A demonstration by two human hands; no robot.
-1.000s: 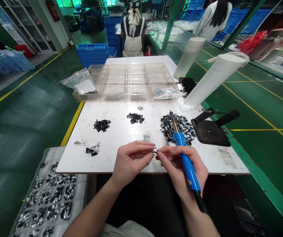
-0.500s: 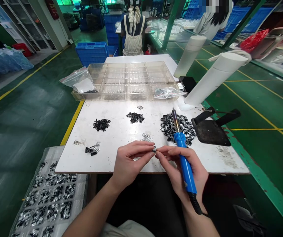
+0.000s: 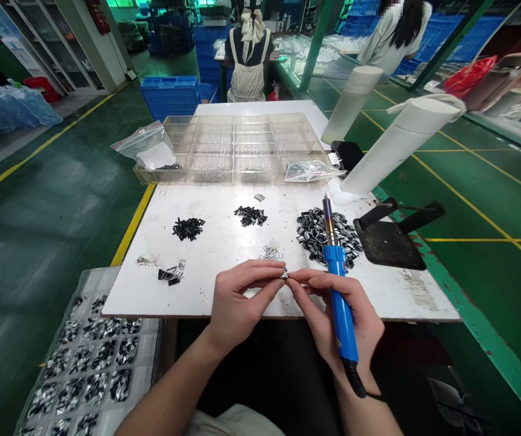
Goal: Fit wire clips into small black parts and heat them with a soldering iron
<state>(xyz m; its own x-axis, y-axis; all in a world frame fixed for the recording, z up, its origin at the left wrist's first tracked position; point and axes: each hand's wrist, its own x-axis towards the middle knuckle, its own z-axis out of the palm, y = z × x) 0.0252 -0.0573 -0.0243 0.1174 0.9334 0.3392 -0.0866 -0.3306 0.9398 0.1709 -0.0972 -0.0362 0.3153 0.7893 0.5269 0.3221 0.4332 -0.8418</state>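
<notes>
A small shiny metal-and-black piece [image 3: 284,274] is pinched between the fingertips of my left hand [image 3: 237,300] and my right hand [image 3: 363,306], just above the table's near edge. My right hand also holds a blue-handled soldering iron [image 3: 342,321], tip pointing up and away, its black cord running down over the wrist. Behind the iron lies a large heap of black-and-silver pieces [image 3: 310,233]. Small thin clear or silvery bits [image 3: 270,252] lie just beyond my fingers. Two piles of little black parts, one left [image 3: 188,228] and one middle [image 3: 250,215], sit farther back.
A clear compartment tray [image 3: 233,145] with plastic bags on it spans the table's back. White tubes [image 3: 388,151] and a black metal stand [image 3: 390,242] are at the right. Trays of parts [image 3: 92,357] stand low at the left. Two people are farther off.
The soldering iron in my right hand has turned slightly, its tip now a little farther right and more upright. Both hands keep their pinch on the small piece.
</notes>
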